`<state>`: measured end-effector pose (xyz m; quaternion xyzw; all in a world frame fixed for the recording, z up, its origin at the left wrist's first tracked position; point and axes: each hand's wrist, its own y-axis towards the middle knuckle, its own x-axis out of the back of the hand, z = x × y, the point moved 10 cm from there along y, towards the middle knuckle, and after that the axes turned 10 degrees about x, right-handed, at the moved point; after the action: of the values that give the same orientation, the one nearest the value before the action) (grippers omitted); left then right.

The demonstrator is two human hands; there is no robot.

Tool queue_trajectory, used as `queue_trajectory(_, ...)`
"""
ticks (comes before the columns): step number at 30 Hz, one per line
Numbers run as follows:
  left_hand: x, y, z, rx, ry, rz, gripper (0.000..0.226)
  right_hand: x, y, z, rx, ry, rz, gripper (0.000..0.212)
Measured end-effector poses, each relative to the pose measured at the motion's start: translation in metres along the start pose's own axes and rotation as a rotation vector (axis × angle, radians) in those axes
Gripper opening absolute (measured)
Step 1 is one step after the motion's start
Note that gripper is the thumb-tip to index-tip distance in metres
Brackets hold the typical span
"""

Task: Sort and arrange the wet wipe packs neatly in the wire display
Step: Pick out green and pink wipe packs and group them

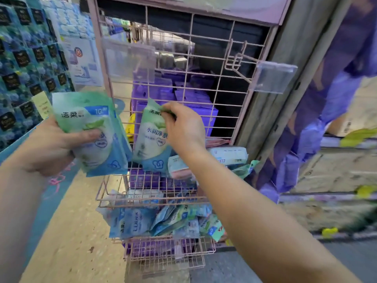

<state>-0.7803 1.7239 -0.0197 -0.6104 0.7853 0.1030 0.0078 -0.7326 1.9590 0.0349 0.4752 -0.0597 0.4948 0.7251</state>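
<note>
My left hand [48, 146] grips a small stack of green and blue wet wipe packs [91, 129], held upright left of the pink wire display [204, 64]. My right hand [184, 126] pinches the top of one more green and blue pack [150, 139], which hangs in front of the wire grid. Below, the lower wire basket [163, 248] holds a jumbled heap of blue and green packs [163, 221]. A white and pink pack [179, 166] and a white pack [228, 155] lie on the upper basket beside my right forearm.
Two bare wire hooks with clear plastic price tags [274, 77] stick out from the grid's upper part. Purple boxes [173, 99] stand behind the grid. Blue packaged goods [26, 64] fill the shelving at left. A beige floor [77, 231] lies below left; cardboard and purple wrapping are at right.
</note>
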Motion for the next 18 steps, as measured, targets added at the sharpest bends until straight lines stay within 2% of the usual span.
queue_trajectory(3, -0.014, -0.009, -0.021, -0.008, 0.002, 0.111, 0.034, 0.000, 0.009, -0.011, -0.008, 0.040, 0.018, 0.012)
queue_trajectory(5, -0.022, -0.011, -0.017, 0.038, 0.033, 0.165, 0.066, -0.005, 0.013, -0.014, -0.002, 0.051, 0.068, 0.013)
queue_trajectory(7, -0.024, -0.012, -0.015, 0.061, 0.060, 0.135, 0.084, -0.009, 0.016, -0.014, 0.020, 0.039, 0.090, 0.015)
queue_trajectory(11, -0.012, -0.016, -0.015, 0.056, -0.002, 0.067, 0.082, -0.015, 0.016, -0.021, 0.005, 0.095, 0.081, 0.014)
queue_trajectory(15, -0.006, -0.018, -0.016, 0.087, 0.000, 0.057, 0.095, -0.020, 0.015, -0.029, -0.014, 0.159, 0.060, 0.012)
queue_trajectory(18, -0.028, -0.010, 0.001, 0.155, -0.007, 0.078, 0.102, -0.028, 0.018, -0.025, -0.008, 0.183, 0.114, 0.011)
